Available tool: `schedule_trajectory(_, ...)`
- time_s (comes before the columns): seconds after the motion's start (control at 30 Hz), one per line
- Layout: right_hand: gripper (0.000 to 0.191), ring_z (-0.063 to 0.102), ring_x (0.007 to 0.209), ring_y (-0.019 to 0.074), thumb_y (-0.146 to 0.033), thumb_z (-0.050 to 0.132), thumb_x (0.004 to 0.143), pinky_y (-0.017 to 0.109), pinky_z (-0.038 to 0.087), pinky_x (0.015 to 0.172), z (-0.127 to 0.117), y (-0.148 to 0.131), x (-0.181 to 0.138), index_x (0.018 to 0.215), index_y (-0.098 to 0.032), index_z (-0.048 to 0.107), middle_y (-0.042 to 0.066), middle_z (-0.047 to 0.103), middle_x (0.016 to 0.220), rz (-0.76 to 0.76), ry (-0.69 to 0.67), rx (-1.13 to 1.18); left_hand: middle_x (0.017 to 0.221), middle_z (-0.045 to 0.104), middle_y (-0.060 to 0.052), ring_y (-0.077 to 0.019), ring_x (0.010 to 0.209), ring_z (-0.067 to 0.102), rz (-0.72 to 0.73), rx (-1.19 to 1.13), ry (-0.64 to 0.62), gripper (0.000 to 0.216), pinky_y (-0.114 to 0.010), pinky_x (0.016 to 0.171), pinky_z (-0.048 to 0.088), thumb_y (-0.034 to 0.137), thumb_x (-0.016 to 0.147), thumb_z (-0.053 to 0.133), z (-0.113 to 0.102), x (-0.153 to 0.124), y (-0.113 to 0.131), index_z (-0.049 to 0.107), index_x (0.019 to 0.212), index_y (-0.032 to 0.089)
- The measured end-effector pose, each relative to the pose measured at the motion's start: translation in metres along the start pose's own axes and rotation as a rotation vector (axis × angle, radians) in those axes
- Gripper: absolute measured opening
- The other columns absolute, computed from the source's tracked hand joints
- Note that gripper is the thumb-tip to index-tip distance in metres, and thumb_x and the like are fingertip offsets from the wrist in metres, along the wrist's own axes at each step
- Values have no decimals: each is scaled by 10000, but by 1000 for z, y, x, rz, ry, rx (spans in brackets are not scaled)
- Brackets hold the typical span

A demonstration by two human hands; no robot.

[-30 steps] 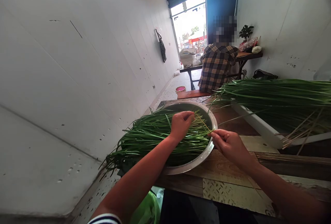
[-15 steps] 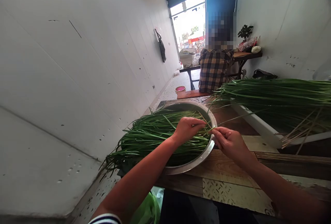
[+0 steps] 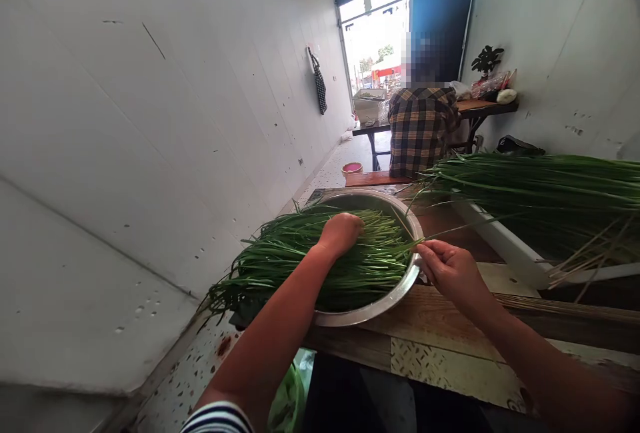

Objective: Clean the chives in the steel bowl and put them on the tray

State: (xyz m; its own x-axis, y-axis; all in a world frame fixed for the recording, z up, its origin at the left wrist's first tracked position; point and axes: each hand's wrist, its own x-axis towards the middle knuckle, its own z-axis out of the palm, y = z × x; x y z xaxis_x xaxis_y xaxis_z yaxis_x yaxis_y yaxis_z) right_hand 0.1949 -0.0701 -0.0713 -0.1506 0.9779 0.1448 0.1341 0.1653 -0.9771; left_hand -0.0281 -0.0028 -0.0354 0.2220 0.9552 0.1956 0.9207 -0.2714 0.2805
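Observation:
A round metal basin [image 3: 345, 318] holds a thick heap of garlic chives [image 3: 285, 256], their pale stem ends to the right and dark leaves hanging over the left rim. My left hand [image 3: 342, 233] is over the chives with its fingers curled in near the stems; what they hold, if anything, is hidden. Beside the basin's right rim my right hand [image 3: 447, 266] pinches a thin chive stalk [image 3: 417, 242] between thumb and fingertips.
On the right, more chives [image 3: 545, 176] lie across a white box [image 3: 505, 240] on the wooden table [image 3: 440, 316]. A green bag [image 3: 286, 403] sits below the near edge. Ahead, a person in a plaid shirt [image 3: 420, 130] sits at another table. A white wall [image 3: 150, 153] runs along the left.
My left hand has moved left, away from my right hand, onto the chives in the basin. The right hand stays by the rim, still pinching. The view has shifted slightly.

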Motion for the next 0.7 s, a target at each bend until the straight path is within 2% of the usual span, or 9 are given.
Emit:
schedule_trajectory(0.17,357,356,474,99,-508,532,820,231,277,423,1,-5,-2,730,-167,592,-17,444,540,25,-42,6,875,703,-48,-186,863,614,95,-45,-54,186,-284,844,463,193,738,604,14,6,-4,761,831,229)
schedule_trajectory(0.33,330,370,480,101,-472,542,809,229,286,431,1,-5,-2,704,-165,602,-13,471,542,26,-39,-1,891,668,-78,-222,936,569,117,166,-53,182,-326,872,431,222,766,594,17,6,3,767,821,230)
schedule_trajectory(0.47,326,397,495,105,-461,537,812,229,315,453,0,-7,-3,687,-167,600,-6,504,560,3,-46,-46,936,659,-115,-265,996,542,110,263,-23,167,-362,853,425,243,768,609,18,4,16,755,824,183)
schedule_trajectory(0.6,338,380,463,99,-473,536,810,226,300,431,1,-7,-3,695,-163,601,-14,480,520,22,-44,-49,887,665,-105,-215,892,573,21,111,-47,120,-323,825,440,203,751,622,12,4,23,730,778,157)
schedule_trajectory(0.7,362,358,455,94,-496,534,809,224,280,418,1,-5,-3,687,-160,593,-22,442,507,13,-58,-39,807,664,-55,-161,762,578,-6,-111,24,117,-283,749,457,235,761,611,8,5,17,701,784,165)
